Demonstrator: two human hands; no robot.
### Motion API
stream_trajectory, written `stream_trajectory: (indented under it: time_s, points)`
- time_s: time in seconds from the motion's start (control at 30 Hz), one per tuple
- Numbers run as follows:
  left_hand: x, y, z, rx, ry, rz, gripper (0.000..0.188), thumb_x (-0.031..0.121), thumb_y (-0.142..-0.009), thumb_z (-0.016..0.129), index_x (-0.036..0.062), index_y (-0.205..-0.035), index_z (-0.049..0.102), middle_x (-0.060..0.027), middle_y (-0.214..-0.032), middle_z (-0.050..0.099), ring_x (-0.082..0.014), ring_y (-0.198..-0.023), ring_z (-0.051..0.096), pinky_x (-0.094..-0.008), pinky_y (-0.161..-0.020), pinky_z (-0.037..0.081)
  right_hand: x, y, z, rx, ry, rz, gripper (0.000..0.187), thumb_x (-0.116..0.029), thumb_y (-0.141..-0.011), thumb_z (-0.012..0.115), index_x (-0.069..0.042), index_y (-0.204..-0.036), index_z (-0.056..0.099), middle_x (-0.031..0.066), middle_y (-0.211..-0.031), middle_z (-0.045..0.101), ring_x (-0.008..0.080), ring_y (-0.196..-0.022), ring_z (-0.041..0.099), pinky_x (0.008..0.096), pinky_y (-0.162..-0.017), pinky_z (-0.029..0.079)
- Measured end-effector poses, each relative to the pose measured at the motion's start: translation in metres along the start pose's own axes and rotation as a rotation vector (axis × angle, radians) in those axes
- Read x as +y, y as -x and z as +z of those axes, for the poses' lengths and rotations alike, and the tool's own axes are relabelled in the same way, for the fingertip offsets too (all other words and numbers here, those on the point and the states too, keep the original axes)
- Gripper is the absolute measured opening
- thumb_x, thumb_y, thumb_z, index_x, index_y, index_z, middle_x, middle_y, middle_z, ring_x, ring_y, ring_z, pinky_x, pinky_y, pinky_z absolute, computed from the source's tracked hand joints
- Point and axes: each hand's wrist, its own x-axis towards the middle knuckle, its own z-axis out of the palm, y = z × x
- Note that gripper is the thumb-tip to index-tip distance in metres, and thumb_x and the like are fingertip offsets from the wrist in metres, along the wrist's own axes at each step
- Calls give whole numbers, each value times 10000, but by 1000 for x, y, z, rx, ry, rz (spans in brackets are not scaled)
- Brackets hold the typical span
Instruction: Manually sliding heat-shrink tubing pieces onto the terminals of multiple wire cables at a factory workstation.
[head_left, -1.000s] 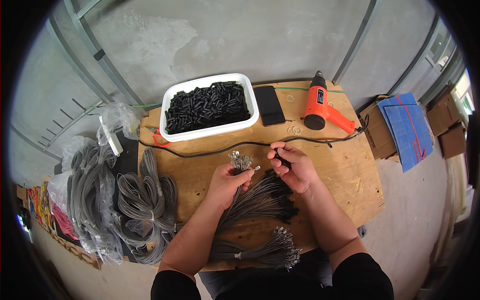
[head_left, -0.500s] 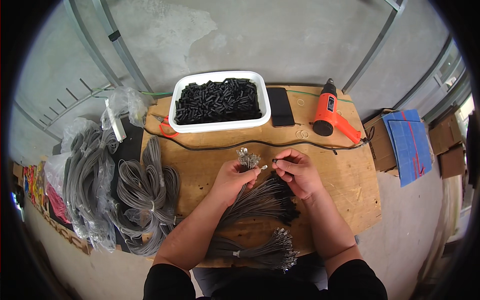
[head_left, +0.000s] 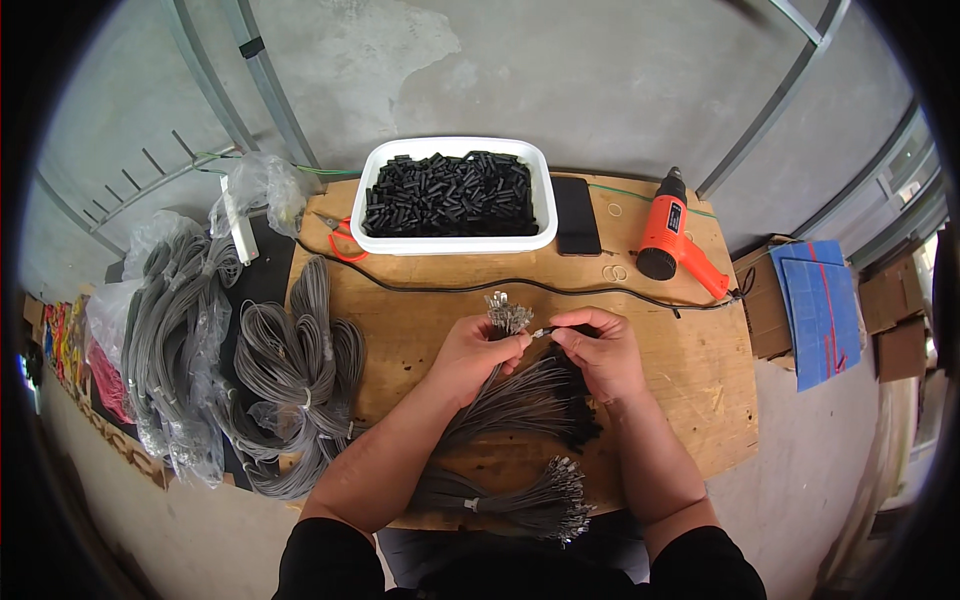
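Observation:
My left hand (head_left: pixel 468 358) is closed around a bundle of grey cables (head_left: pixel 508 314), whose silvery metal ends stick up above the fist. Between its thumb and fingertips, one cable's metal end points right, toward my right hand (head_left: pixel 608 358). That hand pinches a small black sleeve (head_left: pixel 552 331) against this metal end; how far the sleeve covers it is too small to tell. Below the hands, more grey cables (head_left: pixel 510 402) fan out to black-covered ends (head_left: pixel 577 405). Nearer to me lies a tied cable bundle (head_left: pixel 500 497) with bare metal ends.
A white tub (head_left: pixel 455 245) full of black sleeves stands at the back. To its right are a black phone (head_left: pixel 578 217) and an orange heat gun (head_left: pixel 672 240). Red-handled pliers (head_left: pixel 345 240) lie left of the tub. A black cord (head_left: pixel 450 289) crosses the table; coiled grey cables (head_left: pixel 300 370) lie left.
My right hand has brought the black sleeve leftward to the metal end held out by my left hand. The whole view has shifted slightly.

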Motion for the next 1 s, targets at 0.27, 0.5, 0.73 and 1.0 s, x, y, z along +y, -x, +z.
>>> stream_trajectory:
  time_s: [0.27,0.5,0.73,1.0]
  points:
    - [-3,-1,1,-19,16,11,67,53,-867,684,0,-908,676,-9,-738,611,-89,-618,544,-250,-563,436,2,-1,2,0,-49,-35,161,16,-886,696,17,-1047,707,-17,-772,626,16,-586,441,167,-503,321]
    - [-3,-1,1,-22,-2,30,63,50,-862,683,1,-902,677,-8,-741,615,-86,-614,541,-249,-564,432,0,0,4,14,-27,-6,125,-9,-882,713,15,-1005,705,-8,-777,638,23,-597,467,165,-507,346]
    - [-1,0,2,-42,-36,33,76,55,-865,696,-7,-908,685,-13,-754,626,-85,-629,554,-247,-580,444,0,-1,1,2,-25,6,129,-21,-883,719,9,-1007,704,1,-785,657,22,-604,479,163,-519,358]
    - [-4,-1,-5,-72,-27,19,98,53,-872,693,-25,-929,687,-30,-770,642,-95,-661,573,-243,-617,463,2,-5,-4,10,-32,-5,122,-63,-904,708,7,-1002,687,25,-800,668,36,-599,477,165,-500,342]
